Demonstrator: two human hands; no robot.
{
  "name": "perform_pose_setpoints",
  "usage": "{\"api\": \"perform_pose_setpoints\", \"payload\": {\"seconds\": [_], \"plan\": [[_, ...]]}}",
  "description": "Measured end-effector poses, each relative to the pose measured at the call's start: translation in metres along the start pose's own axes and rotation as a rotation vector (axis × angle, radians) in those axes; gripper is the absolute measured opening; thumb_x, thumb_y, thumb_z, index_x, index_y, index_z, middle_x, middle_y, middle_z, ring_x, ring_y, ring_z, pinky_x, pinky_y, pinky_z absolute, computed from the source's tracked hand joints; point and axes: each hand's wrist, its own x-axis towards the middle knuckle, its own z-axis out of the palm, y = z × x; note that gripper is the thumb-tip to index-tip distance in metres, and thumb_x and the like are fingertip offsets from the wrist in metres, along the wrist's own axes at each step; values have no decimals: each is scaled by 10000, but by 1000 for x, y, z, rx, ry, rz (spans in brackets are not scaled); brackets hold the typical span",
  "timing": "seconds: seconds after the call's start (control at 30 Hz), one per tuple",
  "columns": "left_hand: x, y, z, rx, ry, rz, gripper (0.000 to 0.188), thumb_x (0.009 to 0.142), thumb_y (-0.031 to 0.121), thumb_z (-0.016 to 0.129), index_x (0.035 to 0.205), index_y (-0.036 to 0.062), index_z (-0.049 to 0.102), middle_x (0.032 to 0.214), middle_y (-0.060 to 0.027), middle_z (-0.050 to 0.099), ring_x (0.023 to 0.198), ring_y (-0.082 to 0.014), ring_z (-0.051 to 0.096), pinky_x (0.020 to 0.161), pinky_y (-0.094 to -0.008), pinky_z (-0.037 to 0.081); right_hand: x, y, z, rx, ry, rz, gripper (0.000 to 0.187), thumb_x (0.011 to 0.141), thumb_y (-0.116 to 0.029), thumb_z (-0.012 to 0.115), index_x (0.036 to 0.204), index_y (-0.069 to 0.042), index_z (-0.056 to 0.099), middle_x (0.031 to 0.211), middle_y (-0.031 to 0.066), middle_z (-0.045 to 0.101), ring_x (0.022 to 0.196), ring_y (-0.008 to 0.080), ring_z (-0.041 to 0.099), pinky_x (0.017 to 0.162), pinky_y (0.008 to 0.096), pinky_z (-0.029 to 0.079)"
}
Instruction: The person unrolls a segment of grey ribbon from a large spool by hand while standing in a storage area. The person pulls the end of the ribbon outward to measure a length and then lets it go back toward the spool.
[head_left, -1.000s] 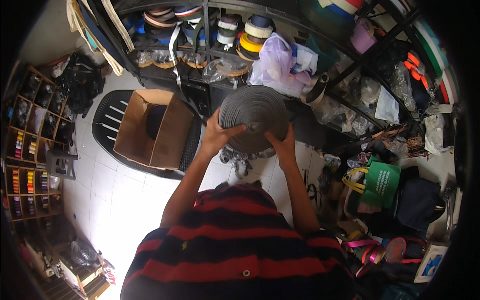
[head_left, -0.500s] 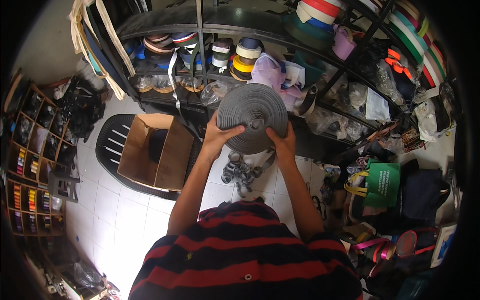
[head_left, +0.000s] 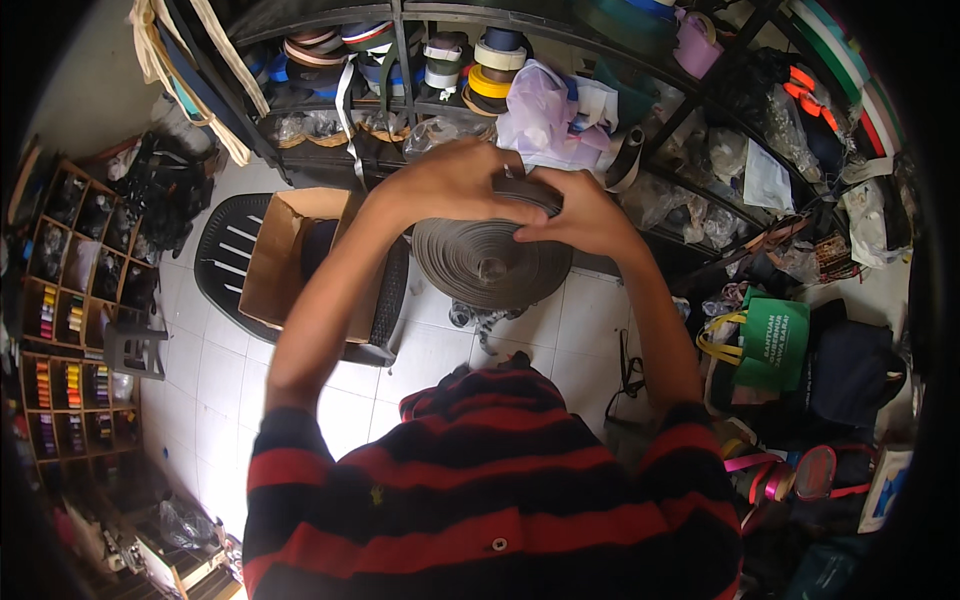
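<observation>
A large flat coil of grey webbing hangs in front of me, its spiral face toward me and its small centre hole showing. Both hands meet at its far upper edge. My left hand is closed over the rim from the left, its thumb lying along the coil's edge. From the other side my right hand grips the rim, its thumb close to the left thumb. Between them a short dark stretch of the strap stands up off the coil. The fingertips behind it are partly hidden.
An open cardboard box sits on a black chair at the left. Ahead, a black shelf carries strap rolls and plastic bags. Grey strap pieces lie below the coil. A green bag stands at the right.
Both hands have moved from the coil's left and right sides up to its far edge and come together. The coil has dropped slightly and tilted, and a stretch of strap now shows between the hands.
</observation>
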Motion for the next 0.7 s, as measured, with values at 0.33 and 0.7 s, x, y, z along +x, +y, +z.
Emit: {"api": "perform_pose_setpoints", "payload": {"seconds": [0.33, 0.7], "plan": [[3, -5, 4, -101, 296, 54, 351, 745, 293, 814, 853, -23, 706, 678, -165, 659, 602, -250, 649, 621, -321, 501, -15, 0, -3, 162, 99, 178, 461, 674, -239, 863, 983, 43, 669, 825, 73, 675, 763, 115, 602, 706, 283, 484], [9, 0, -25, -142, -109, 92, 370, 793, 335, 747, 935, 2, 664, 746, -88, 646, 643, -172, 575, 624, -346, 444, -9, -3, -14, -17, 25, 40, 451, 672, -317, 861, 805, 44, 625, 641, 102, 562, 624, 120, 474, 605, 337, 425]]}}
